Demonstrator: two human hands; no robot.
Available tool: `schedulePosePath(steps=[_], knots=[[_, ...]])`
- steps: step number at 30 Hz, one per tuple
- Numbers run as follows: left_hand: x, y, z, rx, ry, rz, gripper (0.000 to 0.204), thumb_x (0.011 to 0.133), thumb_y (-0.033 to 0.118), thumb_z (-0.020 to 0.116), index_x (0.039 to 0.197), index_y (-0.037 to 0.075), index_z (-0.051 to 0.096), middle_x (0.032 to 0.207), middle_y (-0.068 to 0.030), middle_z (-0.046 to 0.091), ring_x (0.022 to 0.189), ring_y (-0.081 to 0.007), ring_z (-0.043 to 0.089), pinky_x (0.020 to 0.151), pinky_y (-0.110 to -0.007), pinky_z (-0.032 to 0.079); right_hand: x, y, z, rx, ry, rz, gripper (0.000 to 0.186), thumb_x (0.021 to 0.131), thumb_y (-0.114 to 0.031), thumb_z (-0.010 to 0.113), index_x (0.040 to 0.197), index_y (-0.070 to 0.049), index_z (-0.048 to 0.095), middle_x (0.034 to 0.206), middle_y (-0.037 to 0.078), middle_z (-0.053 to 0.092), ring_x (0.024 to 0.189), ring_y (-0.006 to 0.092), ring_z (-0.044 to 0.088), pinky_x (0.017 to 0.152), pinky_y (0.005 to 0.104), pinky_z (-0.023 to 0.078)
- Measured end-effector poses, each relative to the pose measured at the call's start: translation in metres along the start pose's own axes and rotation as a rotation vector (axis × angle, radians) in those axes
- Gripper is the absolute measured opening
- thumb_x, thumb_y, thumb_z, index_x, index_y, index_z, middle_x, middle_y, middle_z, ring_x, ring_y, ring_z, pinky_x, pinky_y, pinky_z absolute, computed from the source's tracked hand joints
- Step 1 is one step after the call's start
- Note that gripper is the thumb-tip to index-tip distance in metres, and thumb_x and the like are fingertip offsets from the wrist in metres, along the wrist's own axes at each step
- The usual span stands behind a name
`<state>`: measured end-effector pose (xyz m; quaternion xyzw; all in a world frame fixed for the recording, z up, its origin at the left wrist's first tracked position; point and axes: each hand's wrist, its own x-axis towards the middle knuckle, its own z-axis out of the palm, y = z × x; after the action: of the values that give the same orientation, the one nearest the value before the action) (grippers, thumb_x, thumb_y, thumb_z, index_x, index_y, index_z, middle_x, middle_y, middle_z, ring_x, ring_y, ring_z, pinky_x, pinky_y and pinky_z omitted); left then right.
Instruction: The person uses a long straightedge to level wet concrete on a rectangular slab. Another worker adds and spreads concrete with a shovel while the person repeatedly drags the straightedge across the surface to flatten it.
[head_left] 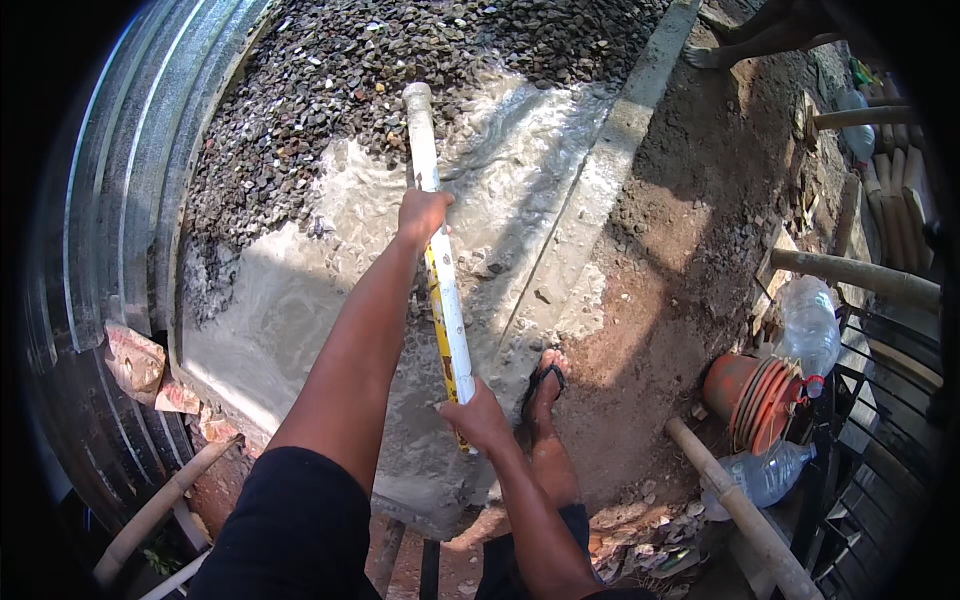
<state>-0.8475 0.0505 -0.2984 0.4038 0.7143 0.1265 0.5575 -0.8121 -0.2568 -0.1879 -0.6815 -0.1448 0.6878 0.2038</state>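
Over wet concrete (pixel 270 300) | pole (pixel 450 305) | white, yellow-sided, grey-spotted, knob-ended

Wet concrete (pixel 270 305) leaves room above; corrugated sheeting (pixel 130 170) blocks left.

An outdoor building site, shown by wet concrete (pixel 285 300), gravel (pixel 320 85) and corrugated metal sheeting (pixel 130 160)

Along the ground's (pixel 650 345) left edge stand grey corrugated metal sheets (pixel 125 180). At its right edge, stacked orange buckets (pixel 750 402) lie between clear plastic bottles (pixel 808 325), near bamboo poles (pixel 858 276) and black metal bars (pixel 832 440).
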Motion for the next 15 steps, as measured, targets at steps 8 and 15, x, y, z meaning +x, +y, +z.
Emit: schedulePosePath(steps=[8, 15], knots=[[-0.120, -0.054, -0.087, -0.277, -0.089, -0.227, 0.045, 0.085, 0.018, 0.072, 0.119, -0.004, 0.053, 0.080, -0.0132, 0.058, 0.056, -0.0229, 0.063, 0.045, -0.037, 0.056, -0.171, -0.004, 0.057, -0.263, -0.011, 0.136, 0.059, 0.082, -0.030, 0.072, 0.124, 0.002, 0.048, 0.102, 0.029, 0.070, 0.094, 0.0468, 0.070, 0.083, 0.0528, 0.055], [-0.307, -0.070, -0.157, -0.482, -0.059, -0.423, 0.037, 0.089, 0.018, 0.072, 0.112, 0.007, 0.044, 0.075, -0.0068, 0.056, 0.049, -0.0198, 0.059, 0.042, -0.036, 0.054, -0.328, 0.049, 0.070, -0.261, -0.159, 0.134, 0.073, 0.082, -0.030, 0.079, 0.141, -0.007, 0.044, 0.097, 0.028, 0.070, 0.088, 0.0516, 0.069, 0.069, 0.0549, 0.056]])
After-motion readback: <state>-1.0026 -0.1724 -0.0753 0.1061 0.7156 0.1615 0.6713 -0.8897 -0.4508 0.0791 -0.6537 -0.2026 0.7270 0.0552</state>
